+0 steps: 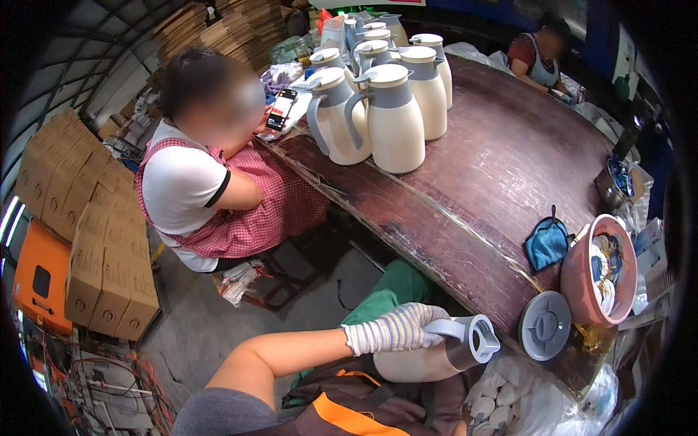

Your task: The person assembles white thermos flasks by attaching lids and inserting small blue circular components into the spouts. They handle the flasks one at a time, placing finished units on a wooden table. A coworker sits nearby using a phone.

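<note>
My left hand (407, 328), in a striped knit glove, is closed on the grey handle of a cream vacuum jug (418, 365). The jug lies tilted over my lap, its grey collar and uncovered round mouth toward the right. Of my right hand nothing plain shows; only a small patch of skin appears at the lower edge. A grey round disc (544, 325) with a raised centre rests on the table's near corner, right of the jug. Below it, a clear plastic bag (582, 414) lies beside several small white and grey round pieces (502, 403).
Several lidded cream jugs (396, 131) stand at the table's (502, 167) far left. A pink bucket (574, 269) of small parts and a blue cloth pouch (547, 243) are at right. One person (193, 174) sits left holding a phone (281, 109); another (534, 62) is far right. Cartons (109, 269) are stacked left.
</note>
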`<state>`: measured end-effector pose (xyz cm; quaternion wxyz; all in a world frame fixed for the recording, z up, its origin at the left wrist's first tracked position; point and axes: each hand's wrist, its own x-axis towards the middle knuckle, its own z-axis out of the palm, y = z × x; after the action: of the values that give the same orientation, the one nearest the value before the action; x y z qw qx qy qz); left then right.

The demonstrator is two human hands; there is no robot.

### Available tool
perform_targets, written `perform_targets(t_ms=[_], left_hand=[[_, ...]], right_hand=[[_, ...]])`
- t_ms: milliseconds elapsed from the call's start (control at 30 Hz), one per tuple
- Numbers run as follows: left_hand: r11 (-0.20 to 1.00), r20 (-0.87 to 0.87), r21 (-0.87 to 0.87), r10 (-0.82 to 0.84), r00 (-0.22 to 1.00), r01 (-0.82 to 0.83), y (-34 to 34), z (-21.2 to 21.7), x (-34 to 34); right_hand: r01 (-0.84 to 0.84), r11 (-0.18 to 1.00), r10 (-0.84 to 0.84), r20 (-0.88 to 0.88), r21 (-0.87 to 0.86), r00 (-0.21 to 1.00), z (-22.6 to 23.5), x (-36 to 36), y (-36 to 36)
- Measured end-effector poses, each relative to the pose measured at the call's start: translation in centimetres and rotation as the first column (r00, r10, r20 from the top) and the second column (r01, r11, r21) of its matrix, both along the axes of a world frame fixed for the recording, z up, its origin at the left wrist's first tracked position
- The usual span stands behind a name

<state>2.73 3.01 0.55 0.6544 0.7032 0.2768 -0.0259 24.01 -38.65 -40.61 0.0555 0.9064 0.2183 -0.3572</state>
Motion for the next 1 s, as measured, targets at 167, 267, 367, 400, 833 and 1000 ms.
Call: perform_targets(t_ms=[167, 267, 367, 400, 833, 1000], left_hand=[[0.998, 0.090, 0.005, -0.060, 0.994, 0.060, 0.3, -0.6, 0.2], [0.999, 0.086, -0.033, -0.027, 0.996, 0.030, 0.3, -1.0, -1.0], [0.997, 0.013, -0.066, -0.043, 0.999, 0.044, 0.2, -0.3, -1.6], [0.997, -0.004, -0.061, -0.045, 0.999, 0.045, 0.0, -0.6, -1.9], [0.913, 0.036, 0.350, -0.238, 0.970, 0.211, -2.0, 1.1, -4.5], [0.899, 0.005, 0.337, -0.298, 0.955, 0.279, -2.0, 1.9, -4.7]], right_hand=[[0.025, 0.989, -0.016, -0.060, 0.145, 0.998, 3.3, -1.6, -1.9], [0.030, 0.946, 0.022, -0.157, 0.324, 0.987, 7.9, -2.1, -1.7], [0.056, 0.765, 0.101, -0.205, 0.642, 0.973, 16.9, -1.7, -1.3], [0.077, 0.713, 0.082, -0.192, 0.697, 0.978, 20.2, -1.3, -0.1], [-0.271, 0.378, 0.171, 0.221, 0.885, 0.960, 42.8, -10.1, 21.0], [-0.258, 0.495, 0.282, 0.127, 0.830, 0.951, 46.2, -10.0, 24.3]])
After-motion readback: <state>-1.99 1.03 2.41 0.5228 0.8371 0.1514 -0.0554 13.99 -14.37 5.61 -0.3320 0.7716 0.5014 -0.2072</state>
